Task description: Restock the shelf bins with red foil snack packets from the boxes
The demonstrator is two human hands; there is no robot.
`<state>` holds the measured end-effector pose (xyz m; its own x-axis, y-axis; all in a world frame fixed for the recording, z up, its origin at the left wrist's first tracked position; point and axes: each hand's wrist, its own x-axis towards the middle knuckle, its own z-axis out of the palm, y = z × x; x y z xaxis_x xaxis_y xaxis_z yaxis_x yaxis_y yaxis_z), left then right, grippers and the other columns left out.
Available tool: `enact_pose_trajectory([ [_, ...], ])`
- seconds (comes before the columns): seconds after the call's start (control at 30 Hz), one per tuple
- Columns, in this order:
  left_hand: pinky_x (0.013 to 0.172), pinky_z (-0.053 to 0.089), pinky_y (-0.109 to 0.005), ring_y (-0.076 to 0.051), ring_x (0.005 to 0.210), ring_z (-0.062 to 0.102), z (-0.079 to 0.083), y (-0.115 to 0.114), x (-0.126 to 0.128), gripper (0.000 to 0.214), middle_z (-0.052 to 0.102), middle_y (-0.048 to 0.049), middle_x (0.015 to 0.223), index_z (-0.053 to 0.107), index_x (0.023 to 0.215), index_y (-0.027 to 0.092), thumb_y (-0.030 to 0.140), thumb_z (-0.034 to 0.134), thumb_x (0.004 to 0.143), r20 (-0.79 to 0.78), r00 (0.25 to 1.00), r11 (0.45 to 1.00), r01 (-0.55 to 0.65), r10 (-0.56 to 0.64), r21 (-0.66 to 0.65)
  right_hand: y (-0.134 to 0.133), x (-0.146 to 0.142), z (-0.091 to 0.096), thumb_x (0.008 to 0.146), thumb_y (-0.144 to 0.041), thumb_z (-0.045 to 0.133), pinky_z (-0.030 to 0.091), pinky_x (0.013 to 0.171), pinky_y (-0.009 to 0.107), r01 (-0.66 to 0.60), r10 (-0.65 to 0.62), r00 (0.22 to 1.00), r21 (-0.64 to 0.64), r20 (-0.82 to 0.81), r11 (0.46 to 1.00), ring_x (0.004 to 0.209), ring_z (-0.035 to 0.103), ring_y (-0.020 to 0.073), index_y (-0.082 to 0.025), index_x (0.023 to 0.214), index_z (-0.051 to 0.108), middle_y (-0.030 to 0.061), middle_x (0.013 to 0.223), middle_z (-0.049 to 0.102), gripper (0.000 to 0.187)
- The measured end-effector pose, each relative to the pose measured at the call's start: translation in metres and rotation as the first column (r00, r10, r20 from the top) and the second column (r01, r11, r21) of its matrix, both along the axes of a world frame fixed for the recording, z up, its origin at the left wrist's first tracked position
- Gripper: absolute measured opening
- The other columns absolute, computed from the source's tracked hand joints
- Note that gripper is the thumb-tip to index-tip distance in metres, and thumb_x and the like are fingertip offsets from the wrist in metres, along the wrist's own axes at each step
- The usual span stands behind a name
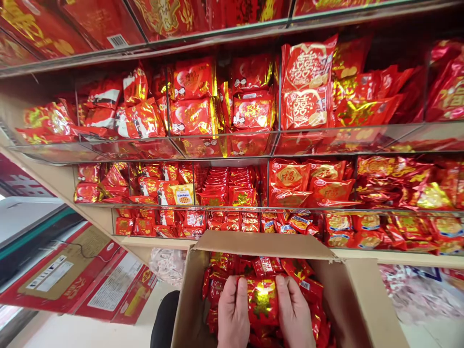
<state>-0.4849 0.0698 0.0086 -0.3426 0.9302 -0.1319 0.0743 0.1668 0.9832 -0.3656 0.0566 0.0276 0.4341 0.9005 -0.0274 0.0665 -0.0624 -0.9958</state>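
Both my hands reach into an open cardboard box (355, 299) full of small red and gold foil snack packets. My left hand (232, 314) and my right hand (295, 316) press from either side on a bunch of red and gold packets (261, 300), fingers curled around them. More loose packets (268, 266) lie behind and around the bunch inside the box.
Glass-fronted shelf bins (232, 145) in front of me hold rows of red and gold packets on three levels. Red gift boxes (72, 29) lie on the top shelf. Flat red cartons (83, 280) lean at the lower left. A bag of pale wrapped sweets (168, 263) sits beside the box.
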Motion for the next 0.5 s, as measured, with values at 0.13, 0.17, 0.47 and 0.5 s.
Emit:
enact_pose_trajectory([
  [0.13,0.085,0.045,-0.027,-0.022,0.11,0.05,-0.017,-0.008,-0.003,0.038,0.058,-0.0053,0.116,0.06,0.094,0.02,0.044,0.063,0.065,0.066,0.997,0.996,-0.031,0.037,-0.08,-0.002,0.003,0.001,0.079,-0.053,0.041,0.043,0.054,0.023,-0.055,0.055,0.998,-0.009,0.015,0.998,0.055,0.047,0.0143,-0.022,0.063,0.045,-0.0011,0.058,0.05,0.035],
  [0.17,0.086,0.045,-0.027,-0.022,0.111,0.049,-0.017,-0.01,-0.002,0.038,0.058,-0.0055,0.117,0.06,0.096,0.02,0.045,0.061,0.067,0.07,0.996,0.996,-0.043,0.049,-0.084,-0.002,0.004,0.001,0.079,-0.053,0.04,0.044,0.054,0.023,-0.076,0.076,0.997,-0.018,0.02,0.997,0.055,0.048,0.0145,-0.022,0.063,0.046,-0.001,0.058,0.05,0.036],
  [0.47,0.081,0.044,-0.027,-0.02,0.087,0.058,0.011,-0.011,-0.006,0.029,0.065,-0.0057,0.088,0.062,0.085,0.02,0.045,0.054,0.073,-0.076,0.994,0.992,0.081,-0.073,0.101,-0.005,0.018,0.009,0.081,-0.05,0.04,0.042,0.06,0.023,-0.146,0.141,0.975,0.014,0.169,0.989,0.062,0.053,0.0156,-0.022,0.065,0.052,0.0003,0.062,0.054,0.034],
  [0.5,0.078,0.045,-0.027,-0.019,0.082,0.058,0.017,-0.009,-0.01,0.028,0.064,-0.0055,0.085,0.062,0.084,0.02,0.044,0.052,0.074,-0.118,0.982,0.976,0.163,-0.147,0.141,-0.005,0.02,0.01,0.081,-0.049,0.04,0.041,0.059,0.023,-0.166,0.16,0.968,0.017,0.195,0.986,0.059,0.051,0.015,-0.022,0.065,0.052,-0.0003,0.061,0.054,0.033],
])
